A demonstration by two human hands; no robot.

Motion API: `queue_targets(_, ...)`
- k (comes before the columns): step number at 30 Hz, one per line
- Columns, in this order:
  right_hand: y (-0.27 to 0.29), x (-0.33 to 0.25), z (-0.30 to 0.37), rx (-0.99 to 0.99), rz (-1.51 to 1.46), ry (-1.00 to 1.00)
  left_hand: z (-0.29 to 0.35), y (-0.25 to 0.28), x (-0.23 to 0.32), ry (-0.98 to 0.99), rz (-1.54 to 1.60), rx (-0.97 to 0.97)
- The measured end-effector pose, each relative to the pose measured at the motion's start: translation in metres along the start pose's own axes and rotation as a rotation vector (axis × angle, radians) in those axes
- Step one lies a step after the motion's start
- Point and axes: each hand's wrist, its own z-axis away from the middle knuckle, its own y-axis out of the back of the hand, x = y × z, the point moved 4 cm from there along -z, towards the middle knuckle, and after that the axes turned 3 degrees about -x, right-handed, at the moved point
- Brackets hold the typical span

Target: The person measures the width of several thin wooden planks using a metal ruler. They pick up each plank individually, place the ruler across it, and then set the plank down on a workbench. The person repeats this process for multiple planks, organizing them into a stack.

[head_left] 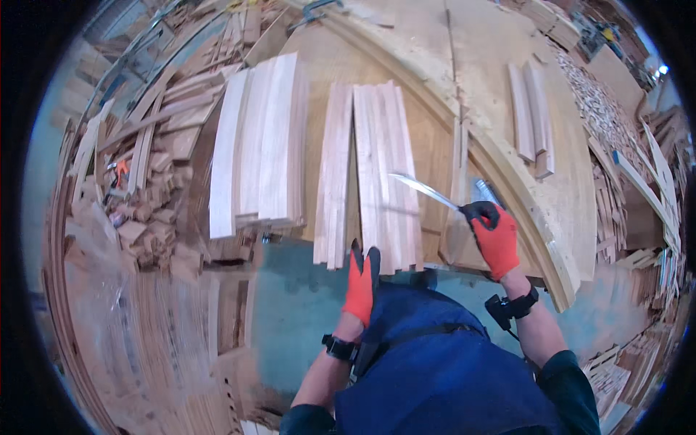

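My right hand (pixel 493 235), in a red glove with black fingers, is closed on one end of a long, thin silver blade (pixel 428 190). Its far tip points left over the light wooden strips (pixel 384 145); whether it is a knife or a flat metal tool I cannot tell. Those strips lie side by side on the bench, beside a narrower group of strips (pixel 333 174), with a dark gap between the two. At the near end of this gap is my left hand (pixel 360 286), gloved alike, fingers stretched forward and thumb apart, touching or nearly touching the strip ends.
Left on the wooden bench (pixel 319 61) stands another stack of strips (pixel 261 145). A long curved wooden rail (pixel 518 196) crosses to the right, with a few loose strips (pixel 531 116) beyond. A clamp (pixel 315 11) sits at the back. Offcuts (pixel 156 225) pile at left.
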Motion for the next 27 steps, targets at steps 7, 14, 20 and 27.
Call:
queue_targets(7,0.109,0.098,0.005,0.275,0.309,-0.247,0.004,0.020,-0.008,-0.131,-0.197,0.047)
queue_targets(14,0.140,0.114,-0.011,0.208,0.602,-0.231,0.030,-0.015,0.048,-0.166,-0.487,-0.006)
queue_targets(20,0.180,0.117,-0.091,0.284,0.600,-0.282,0.033,-0.023,0.051,-0.236,-0.887,0.173)
queue_targets(27,0.165,0.180,-0.151,0.188,0.494,-0.431,0.046,-0.037,0.058,-0.234,-0.977,0.314)
